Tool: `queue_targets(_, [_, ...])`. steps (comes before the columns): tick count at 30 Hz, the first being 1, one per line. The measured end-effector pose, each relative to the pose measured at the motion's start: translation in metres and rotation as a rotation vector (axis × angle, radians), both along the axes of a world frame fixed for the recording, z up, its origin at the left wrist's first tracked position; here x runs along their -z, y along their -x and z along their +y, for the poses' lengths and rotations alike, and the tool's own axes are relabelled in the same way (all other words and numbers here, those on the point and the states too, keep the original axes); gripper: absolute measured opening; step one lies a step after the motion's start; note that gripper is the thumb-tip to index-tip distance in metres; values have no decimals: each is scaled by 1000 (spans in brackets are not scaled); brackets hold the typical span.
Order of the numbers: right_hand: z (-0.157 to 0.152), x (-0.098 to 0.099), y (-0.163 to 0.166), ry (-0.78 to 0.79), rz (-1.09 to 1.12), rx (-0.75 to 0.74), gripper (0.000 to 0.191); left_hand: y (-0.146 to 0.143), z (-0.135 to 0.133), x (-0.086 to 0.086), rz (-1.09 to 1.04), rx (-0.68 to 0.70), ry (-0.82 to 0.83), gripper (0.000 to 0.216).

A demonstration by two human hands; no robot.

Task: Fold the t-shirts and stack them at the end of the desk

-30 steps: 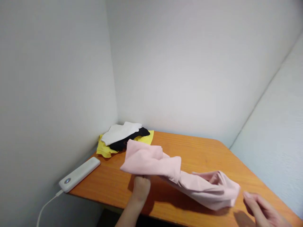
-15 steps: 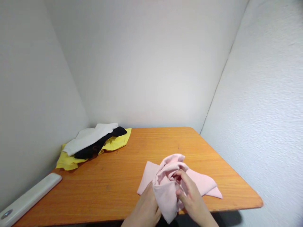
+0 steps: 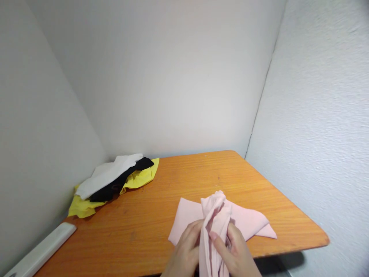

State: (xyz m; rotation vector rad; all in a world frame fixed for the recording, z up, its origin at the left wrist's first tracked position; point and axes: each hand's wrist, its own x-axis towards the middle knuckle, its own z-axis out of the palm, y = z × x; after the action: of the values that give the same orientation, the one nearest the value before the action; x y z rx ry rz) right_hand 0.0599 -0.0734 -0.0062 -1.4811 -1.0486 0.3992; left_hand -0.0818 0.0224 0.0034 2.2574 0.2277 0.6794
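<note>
A pink cloth (image 3: 250,220), probably a garment, lies partly spread near the front of the table, its middle bunched up and raised between my hands. My left hand (image 3: 186,246) grips the gathered folds from the left, its fingertips hidden behind the fabric. On the other side my right hand (image 3: 235,250) is closed on the same folds, thumb laid across the front and fingers behind. Part of the bunch hangs down past the table's front edge.
At the back left of the wooden table (image 3: 138,231) lies a heap of a white cloth (image 3: 111,173), a black cloth (image 3: 121,181) and a yellow cloth (image 3: 140,179). A long white bar-shaped object (image 3: 43,250) lies along the left edge. Walls (image 3: 187,77) enclose the table.
The loosely crumpled pink bunch is now drawn into narrow upright folds. My right hand has moved from picking inside it to gripping its right side. The view has tilted slightly.
</note>
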Motion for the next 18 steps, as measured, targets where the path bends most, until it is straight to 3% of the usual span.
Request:
queue_targets(4, [1,6,8,2,-41,37,34,16,2,1,-148,59,300,51])
queue_targets(6, [4,10,7,-15,-126,-19,28,23,5,0,-152,-4,420,59])
queue_targets(8, [8,14,3,-46,-207,-100,25,25,17,-2,-108,-132,397,54])
queue_targets(11, [15,21,-4,-25,-243,-188,24,17,69,-8,50,-391,38,29])
queue_targets(14, [21,28,-10,41,-191,-246,24,8,149,-10,279,-703,-449,31])
queue_targets(18, [25,31,-9,97,-107,-263,28,6,246,-11,615,-980,-661,36])
